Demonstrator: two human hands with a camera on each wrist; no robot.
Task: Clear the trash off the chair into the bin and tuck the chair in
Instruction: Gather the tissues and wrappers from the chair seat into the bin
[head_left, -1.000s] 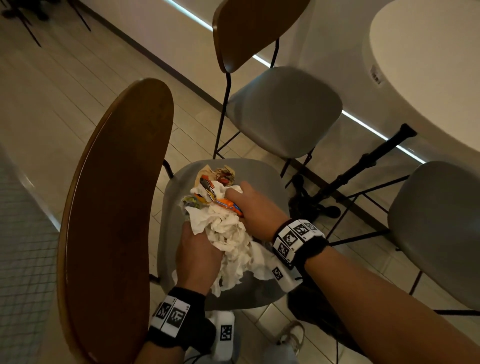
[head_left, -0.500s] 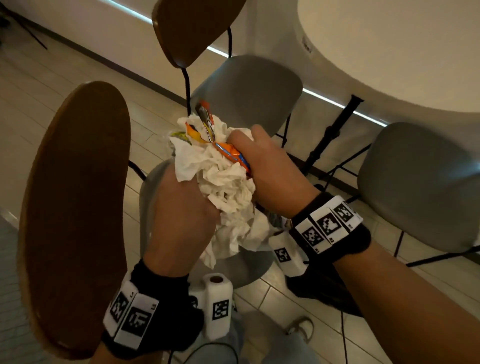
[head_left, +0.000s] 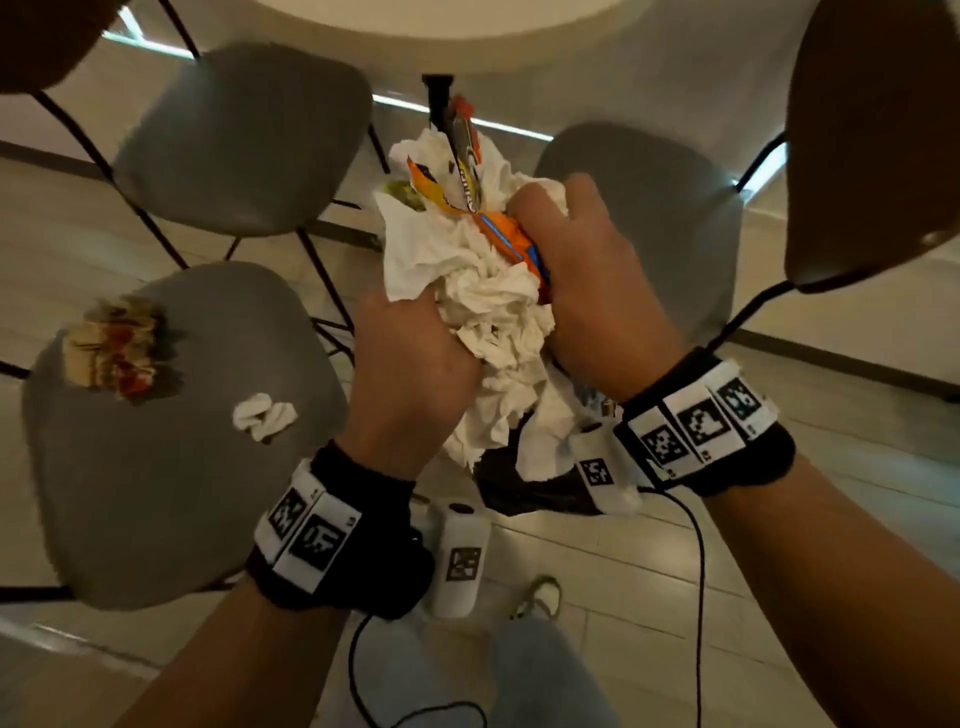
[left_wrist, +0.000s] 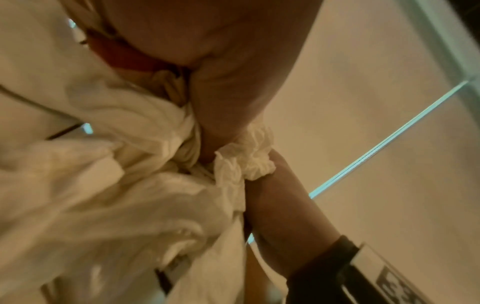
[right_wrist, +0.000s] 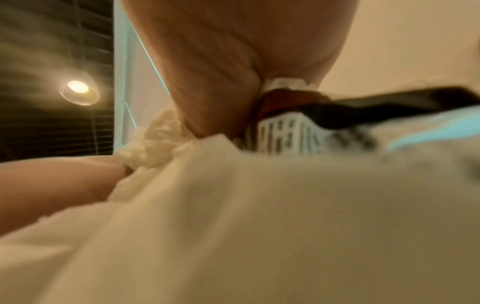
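Note:
Both hands hold up one bundle of trash (head_left: 483, 291): crumpled white napkins with orange and yellow snack wrappers (head_left: 467, 171) poking out on top. My left hand (head_left: 410, 358) grips the bundle from the left, my right hand (head_left: 587, 270) from the right, well above the floor. The grey chair seat (head_left: 156, 493) lies at lower left. On it remain a small crumpled napkin (head_left: 264, 415) and a blurred brown-and-red wrapper (head_left: 117, 345). In the wrist views white napkin (left_wrist: 116, 185) fills the frame (right_wrist: 233, 226) against each palm. No bin shows.
Two other grey chairs (head_left: 244, 140) (head_left: 649, 218) stand under the round white table (head_left: 415, 21). A brown chair back (head_left: 878, 140) is at the right. A dark bag (head_left: 535, 483) and cables lie on the tiled floor between my arms.
Both hands lifted the bundle off the chair seat and carried it up and to the right. A small napkin and a wrapper stayed on the seat. The view swung right.

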